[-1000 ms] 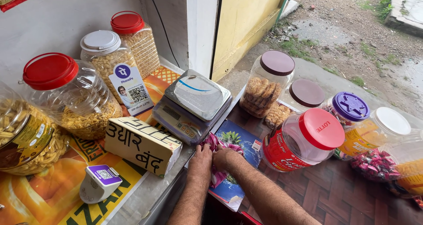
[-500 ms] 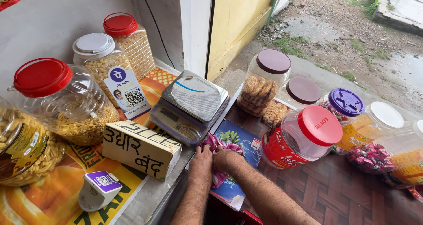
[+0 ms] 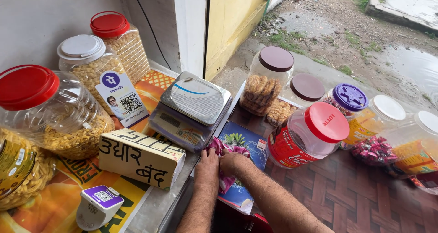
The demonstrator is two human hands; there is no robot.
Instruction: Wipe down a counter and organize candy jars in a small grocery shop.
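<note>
My left hand (image 3: 207, 165) and my right hand (image 3: 231, 162) lie side by side at the counter's edge, both closed on a crumpled pink wrapper or cloth (image 3: 218, 146) that shows above and below the fingers. Under them lies a blue printed sheet with a flower picture (image 3: 248, 146). A grey digital weighing scale (image 3: 190, 109) stands just beyond the left hand. A clear jar with a red lid and red label (image 3: 308, 135) stands right of the right hand.
Snack jars with red and white lids (image 3: 52, 119) line the left side, beside a handwritten cardboard box (image 3: 141, 157), a payment code stand (image 3: 123, 98) and a small purple-topped device (image 3: 98, 205). Biscuit jars (image 3: 266, 87) and candy jars (image 3: 388, 137) stand at right. Wet ground lies beyond.
The view has shifted slightly. Both hands stay together on the pink wrapper in about the same place.
</note>
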